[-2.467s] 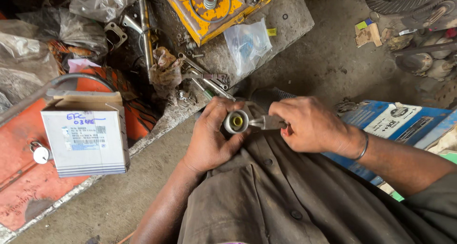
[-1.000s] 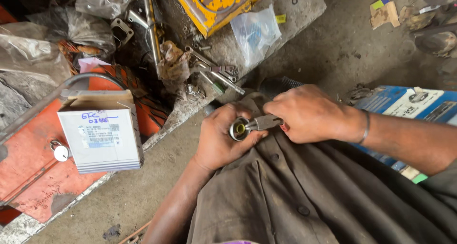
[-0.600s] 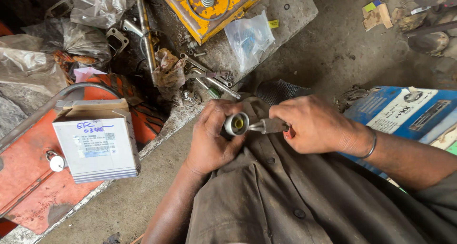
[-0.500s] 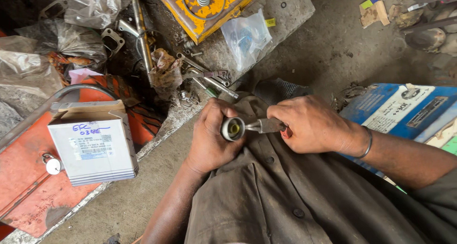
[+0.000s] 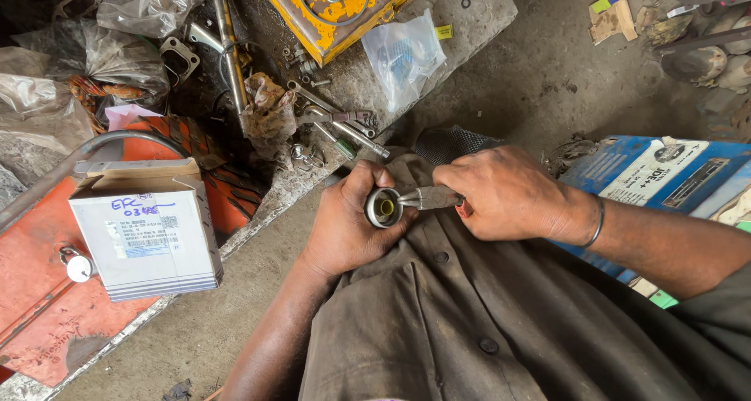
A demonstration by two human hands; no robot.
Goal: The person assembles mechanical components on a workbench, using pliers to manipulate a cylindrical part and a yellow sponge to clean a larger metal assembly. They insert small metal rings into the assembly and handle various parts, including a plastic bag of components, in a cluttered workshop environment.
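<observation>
My left hand (image 5: 344,229) grips a short round metal sleeve (image 5: 382,208) with a yellowish hollow centre, its open end facing up. My right hand (image 5: 501,194) is closed on the handles of a pair of pliers (image 5: 426,198), whose jaws reach into the rim of the sleeve. Both hands rest above my lap, over grey-brown trousers (image 5: 469,323). A thin bangle sits on my right wrist.
A white cardboard box (image 5: 145,225) stands at the left on an orange metal sheet (image 5: 39,307) with a padlock (image 5: 77,266). Loose tools (image 5: 344,127), a plastic bag (image 5: 403,57) and a yellow metal part (image 5: 336,2) lie beyond my hands. A blue carton (image 5: 657,174) sits right.
The view has shifted slightly. My hands keep the same grip; the pliers' jaws stay at the sleeve's rim with small adjustments.
</observation>
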